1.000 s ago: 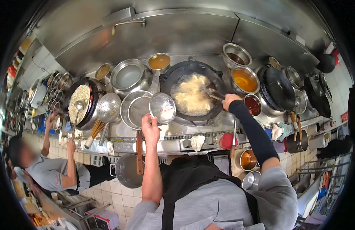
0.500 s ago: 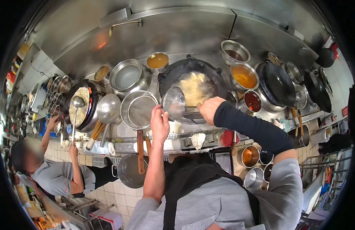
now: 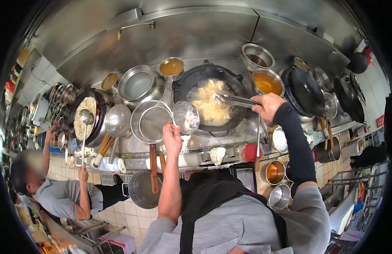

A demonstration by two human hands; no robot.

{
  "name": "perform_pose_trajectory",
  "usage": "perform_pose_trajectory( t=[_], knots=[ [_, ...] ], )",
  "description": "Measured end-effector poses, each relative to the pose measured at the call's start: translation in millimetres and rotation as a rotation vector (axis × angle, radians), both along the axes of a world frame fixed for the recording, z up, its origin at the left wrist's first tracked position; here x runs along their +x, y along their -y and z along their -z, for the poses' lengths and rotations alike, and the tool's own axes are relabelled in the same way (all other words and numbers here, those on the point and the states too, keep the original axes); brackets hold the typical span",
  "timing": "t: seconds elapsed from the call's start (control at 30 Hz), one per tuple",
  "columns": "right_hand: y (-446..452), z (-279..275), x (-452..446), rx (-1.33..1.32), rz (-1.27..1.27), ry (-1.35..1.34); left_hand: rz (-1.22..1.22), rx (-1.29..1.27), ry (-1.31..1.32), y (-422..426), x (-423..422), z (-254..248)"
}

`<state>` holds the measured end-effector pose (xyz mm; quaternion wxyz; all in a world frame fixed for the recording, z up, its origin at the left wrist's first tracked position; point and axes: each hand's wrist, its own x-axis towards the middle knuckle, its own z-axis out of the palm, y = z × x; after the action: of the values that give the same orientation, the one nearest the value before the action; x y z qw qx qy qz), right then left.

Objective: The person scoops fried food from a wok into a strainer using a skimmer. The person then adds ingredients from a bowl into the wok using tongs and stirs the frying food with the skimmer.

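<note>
My left hand (image 3: 172, 140) grips the rim of a metal bowl (image 3: 185, 118) with white, floury residue inside, tilted at the wok's front left edge. In the black wok (image 3: 188, 82), pale yellow battered pieces (image 3: 210, 103) fry in bubbling oil. My right hand (image 3: 268, 108) is closed around metal tongs (image 3: 238, 100), which reach in from the right with their tips at the pieces. Whether the tips pinch a piece I cannot tell. Beside the bowl rests a round wire strainer (image 3: 138, 122) with a wooden handle.
Left of the strainer lies a perforated ladle (image 3: 118, 120). Behind stand a pot of cloudy liquid (image 3: 137, 84) and a pot of brown liquid (image 3: 171, 67). A bowl of orange liquid (image 3: 267, 82) is near my right hand. A co-worker (image 3: 67, 194) works at another wok on the left.
My right hand has moved right and up from the wok's front edge, and the tongs now extend over the frying pieces. My left hand and the bowl have shifted slightly left and down.
</note>
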<state>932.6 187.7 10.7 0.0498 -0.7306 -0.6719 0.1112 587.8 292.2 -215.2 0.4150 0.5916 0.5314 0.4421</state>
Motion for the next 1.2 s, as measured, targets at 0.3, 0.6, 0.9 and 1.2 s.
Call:
perform_pose_trajectory(
  t=[0.3, 0.6, 0.9, 1.2],
  knots=[
    [-65, 173, 47, -0.127, 0.249, 0.064, -0.007, -0.031, 0.177, 3, -13, -5],
    [-25, 43, -25, 0.087, -0.087, -0.073, 0.012, -0.072, 0.290, 2, -24, -17],
    [-29, 65, -67, -0.042, -0.289, 0.029, 0.099, -0.006, 0.217, -12, 5, -33],
    [-36, 69, -49, 0.007, -0.347, 0.219, 0.206, 0.124, -0.010, -44, 30, -38]
  ],
)
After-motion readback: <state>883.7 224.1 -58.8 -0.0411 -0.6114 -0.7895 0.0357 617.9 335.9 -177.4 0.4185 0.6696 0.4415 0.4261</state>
